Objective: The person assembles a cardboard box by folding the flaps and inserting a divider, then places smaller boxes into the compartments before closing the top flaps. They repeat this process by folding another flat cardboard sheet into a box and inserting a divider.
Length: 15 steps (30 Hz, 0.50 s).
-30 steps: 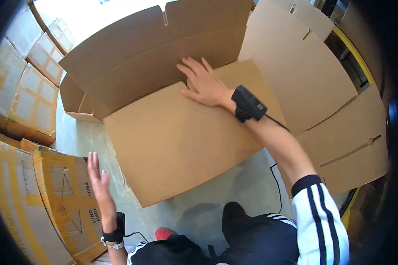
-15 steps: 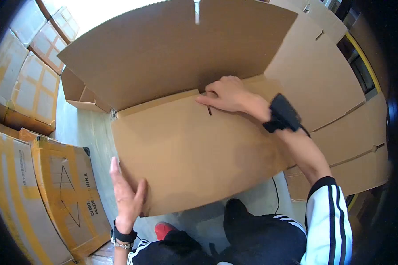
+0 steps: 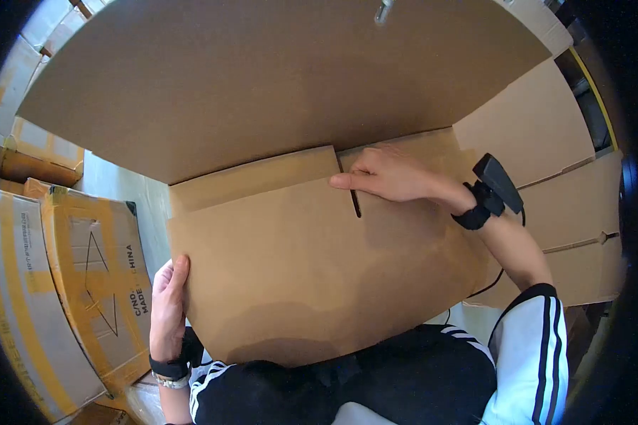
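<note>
A brown cardboard box (image 3: 283, 262) fills the middle of the head view, with a large flap (image 3: 283, 85) standing up at its far side. At the box's left edge is my left hand (image 3: 169, 297), closed on it with the thumb on the near panel and the other fingers mostly hidden behind. My right hand (image 3: 393, 173) grips the top edge of the near panel beside a dark slot, thumb on the surface and fingers curled over the edge. A black device is strapped to my right wrist.
Taped cartons (image 3: 92, 283) are stacked at the left. Flat cardboard sheets (image 3: 574, 191) with slots stand at the right, near a yellow-edged rack (image 3: 594, 95). A black cable (image 3: 490, 285) runs below the box on the right.
The box has come closer to my body, and its tall flap looks larger. My left hand has gone from open fingers to a grip on the left edge. My right hand has shifted slightly right and down.
</note>
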Motion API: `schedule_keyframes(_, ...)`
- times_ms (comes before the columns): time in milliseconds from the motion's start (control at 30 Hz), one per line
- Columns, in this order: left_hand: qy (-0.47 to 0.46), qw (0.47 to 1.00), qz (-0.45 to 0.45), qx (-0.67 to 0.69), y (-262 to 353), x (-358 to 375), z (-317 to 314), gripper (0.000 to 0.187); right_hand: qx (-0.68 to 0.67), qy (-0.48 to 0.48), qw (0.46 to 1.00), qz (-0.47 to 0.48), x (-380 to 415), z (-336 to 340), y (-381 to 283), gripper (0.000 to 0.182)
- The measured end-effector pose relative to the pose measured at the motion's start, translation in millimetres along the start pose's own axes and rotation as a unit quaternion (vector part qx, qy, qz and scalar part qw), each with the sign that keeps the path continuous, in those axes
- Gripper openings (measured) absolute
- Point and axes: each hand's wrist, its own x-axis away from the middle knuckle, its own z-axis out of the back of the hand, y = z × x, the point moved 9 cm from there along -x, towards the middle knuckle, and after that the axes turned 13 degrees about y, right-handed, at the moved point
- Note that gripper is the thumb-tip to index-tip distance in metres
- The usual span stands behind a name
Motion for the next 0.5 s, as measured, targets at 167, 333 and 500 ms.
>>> schedule_keyframes(167, 0.018, 0.999, -0.004, -0.037, 12.0, 17.4, 8.5, 0.032, -0.131, -0.184, 0.973, -0.043, 15.8, -65.5, 5.2, 0.069)
schedule_keyframes(333, 0.088, 0.817, -0.264, -0.505, 70.6, 53.0, -6.3, 0.061, -0.097, -0.291, 0.951, -0.034, 49.4, -100.3, -7.3, 0.079)
schedule_keyframes(500, -0.218, 0.796, -0.294, -0.481, 49.1, 72.3, -66.2, 0.074, -0.121, -0.322, 0.937, -0.054, 60.0, -90.6, -13.8, 0.075)
